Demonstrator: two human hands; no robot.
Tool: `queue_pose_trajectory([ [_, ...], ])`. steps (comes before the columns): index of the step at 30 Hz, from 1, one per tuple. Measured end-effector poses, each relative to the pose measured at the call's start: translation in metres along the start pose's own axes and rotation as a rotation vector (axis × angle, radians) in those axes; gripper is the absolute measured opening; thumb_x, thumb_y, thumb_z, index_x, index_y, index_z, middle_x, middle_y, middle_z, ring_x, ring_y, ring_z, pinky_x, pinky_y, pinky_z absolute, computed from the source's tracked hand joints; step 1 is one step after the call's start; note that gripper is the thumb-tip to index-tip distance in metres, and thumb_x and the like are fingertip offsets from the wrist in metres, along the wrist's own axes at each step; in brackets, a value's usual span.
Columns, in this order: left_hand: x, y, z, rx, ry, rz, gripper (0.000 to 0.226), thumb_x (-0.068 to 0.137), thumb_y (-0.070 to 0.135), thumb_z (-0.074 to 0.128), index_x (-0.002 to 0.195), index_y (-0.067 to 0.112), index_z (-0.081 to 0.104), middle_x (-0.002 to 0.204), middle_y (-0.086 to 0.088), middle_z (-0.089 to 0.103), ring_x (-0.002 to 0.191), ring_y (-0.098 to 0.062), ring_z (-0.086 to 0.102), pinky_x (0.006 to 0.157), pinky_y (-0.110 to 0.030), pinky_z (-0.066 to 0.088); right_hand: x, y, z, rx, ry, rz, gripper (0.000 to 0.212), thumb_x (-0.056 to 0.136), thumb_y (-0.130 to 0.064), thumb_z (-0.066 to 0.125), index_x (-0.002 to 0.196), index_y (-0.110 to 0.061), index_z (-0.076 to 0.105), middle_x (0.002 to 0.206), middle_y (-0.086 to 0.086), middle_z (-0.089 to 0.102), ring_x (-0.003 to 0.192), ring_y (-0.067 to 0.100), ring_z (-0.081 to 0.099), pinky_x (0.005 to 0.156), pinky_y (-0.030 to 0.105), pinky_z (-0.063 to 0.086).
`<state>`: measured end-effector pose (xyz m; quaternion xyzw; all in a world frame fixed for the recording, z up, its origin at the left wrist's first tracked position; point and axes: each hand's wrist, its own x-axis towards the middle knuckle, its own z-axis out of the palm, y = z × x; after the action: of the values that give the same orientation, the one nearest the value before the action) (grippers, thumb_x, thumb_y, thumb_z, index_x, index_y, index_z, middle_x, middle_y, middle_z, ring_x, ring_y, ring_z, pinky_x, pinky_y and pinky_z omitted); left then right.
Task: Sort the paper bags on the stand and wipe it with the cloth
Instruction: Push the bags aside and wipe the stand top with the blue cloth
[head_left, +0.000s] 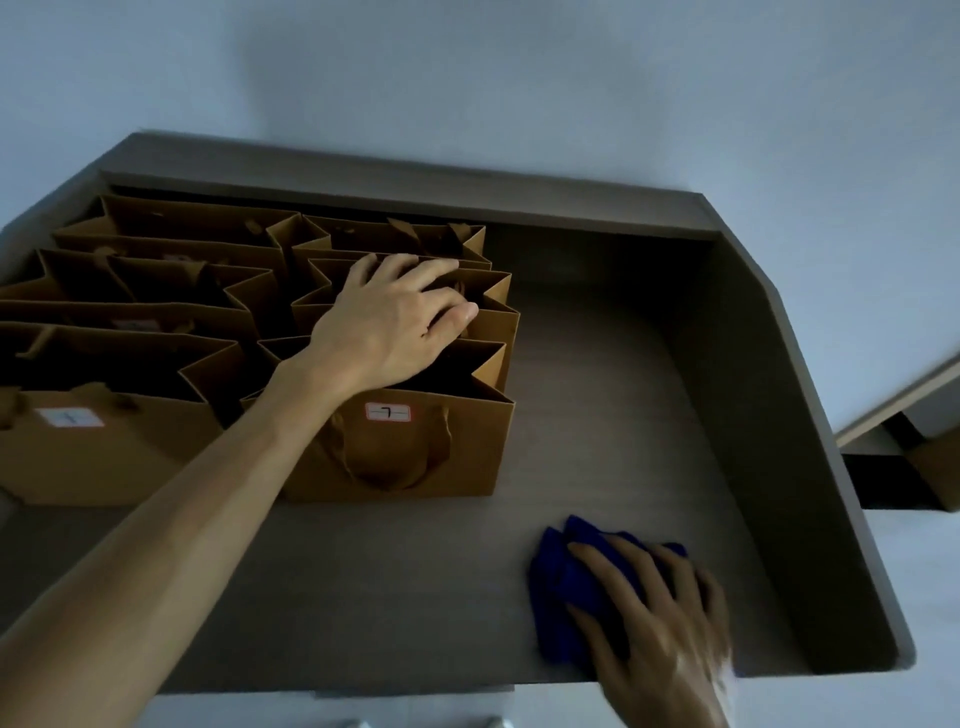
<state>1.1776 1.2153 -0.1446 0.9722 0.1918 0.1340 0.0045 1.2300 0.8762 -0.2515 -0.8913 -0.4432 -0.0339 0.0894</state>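
Note:
Several brown paper bags stand in rows on the left half of the dark grey stand (597, 374). The nearest bag on the right (467, 452) carries a white label with a red border, and another labelled bag (104, 457) stands at the front left. My left hand (389, 317) rests with spread fingers on the open tops of the bags in the right row; whether it grips one I cannot tell. My right hand (654, 613) presses flat on a crumpled blue cloth (566, 587) at the stand's front right, and looks blurred.
The stand has a raised back wall (415, 192) and a raised right side wall (779, 415). A pale wall rises behind it. Part of another piece of furniture (904, 447) shows at the right edge. Bare stand surface lies right of the bags.

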Motion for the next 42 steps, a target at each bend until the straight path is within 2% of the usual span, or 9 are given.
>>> queue_pose_trajectory([
  [5,0.000,0.001,0.000,0.001,0.000,0.001,0.054,0.097,0.054,0.016,0.124,0.033,0.058,0.153,0.004,0.033,0.141,-0.026,0.026,0.113,-0.055,0.016,0.025,-0.102,0.010,0.130,-0.123,-0.339,0.049,0.090,-0.066,0.039,0.135,-0.048,0.043,0.133,-0.009,0.058,0.117,0.028,0.060,0.095,0.060,0.047],
  [9,-0.002,0.003,-0.001,-0.004,0.003,0.000,0.058,0.095,0.055,0.015,0.124,0.033,0.059,0.153,0.004,0.033,0.141,-0.026,0.025,0.113,-0.053,0.015,0.056,-0.191,0.020,0.253,-0.365,-0.625,0.052,0.097,-0.055,0.043,0.144,-0.040,0.028,0.149,0.004,0.038,0.135,0.038,0.031,0.108,0.069,0.014],
  [12,-0.006,0.004,-0.002,-0.014,0.007,0.009,0.057,0.095,0.055,0.016,0.124,0.032,0.059,0.153,0.004,0.033,0.142,-0.026,0.025,0.113,-0.054,0.015,0.063,-0.206,0.024,0.255,-0.303,-0.712,0.054,0.098,-0.052,0.046,0.146,-0.036,0.032,0.148,0.006,0.040,0.135,0.036,0.029,0.110,0.065,0.016],
  [16,-0.006,0.004,-0.002,-0.015,-0.008,0.012,0.056,0.096,0.056,0.016,0.125,0.033,0.057,0.154,0.004,0.032,0.142,-0.027,0.024,0.114,-0.055,0.015,0.052,-0.156,0.022,0.303,-0.145,-0.680,0.050,0.095,-0.055,0.048,0.142,-0.039,0.038,0.141,-0.003,0.049,0.129,0.026,0.042,0.106,0.052,0.034],
  [25,-0.009,0.004,-0.007,-0.059,-0.033,0.008,0.048,0.098,0.055,0.023,0.131,0.035,0.051,0.154,0.005,0.030,0.141,-0.025,0.022,0.114,-0.052,0.011,0.027,-0.006,-0.002,0.135,-0.059,-0.272,0.046,0.091,-0.069,0.037,0.131,-0.048,0.046,0.129,-0.020,0.058,0.116,0.014,0.057,0.099,0.038,0.041],
  [28,-0.005,0.001,-0.014,-0.105,-0.091,0.002,0.056,0.093,0.063,0.022,0.134,0.036,0.047,0.154,0.005,0.029,0.142,-0.024,0.022,0.113,-0.051,0.013,0.027,-0.025,0.001,0.096,-0.049,-0.254,0.047,0.086,-0.069,0.045,0.128,-0.048,0.049,0.127,-0.018,0.060,0.115,0.018,0.058,0.095,0.046,0.047],
  [32,-0.001,-0.002,-0.025,-0.119,-0.222,0.001,0.070,0.079,0.074,0.023,0.135,0.039,0.045,0.156,0.004,0.024,0.143,-0.024,0.019,0.114,-0.052,0.011,0.039,-0.085,0.008,0.147,-0.107,-0.452,0.051,0.083,-0.074,0.043,0.128,-0.052,0.046,0.128,-0.020,0.058,0.117,0.016,0.059,0.092,0.050,0.052],
  [37,0.001,-0.018,-0.042,-0.148,-0.326,0.062,0.068,0.077,0.076,0.035,0.133,0.040,0.046,0.155,0.006,0.027,0.143,-0.021,0.021,0.114,-0.054,0.017,0.059,-0.134,0.018,0.243,-0.222,-0.622,0.053,0.090,-0.069,0.040,0.139,-0.050,0.032,0.147,-0.010,0.042,0.137,0.026,0.040,0.108,0.062,0.022],
  [42,-0.004,-0.032,-0.048,-0.169,-0.409,0.048,0.074,0.074,0.082,0.033,0.135,0.041,0.043,0.154,0.009,0.027,0.142,-0.016,0.022,0.113,-0.053,0.023,0.060,-0.128,0.027,0.213,-0.201,-0.657,0.054,0.090,-0.070,0.039,0.140,-0.050,0.030,0.143,-0.011,0.043,0.132,0.022,0.047,0.102,0.057,0.037],
])
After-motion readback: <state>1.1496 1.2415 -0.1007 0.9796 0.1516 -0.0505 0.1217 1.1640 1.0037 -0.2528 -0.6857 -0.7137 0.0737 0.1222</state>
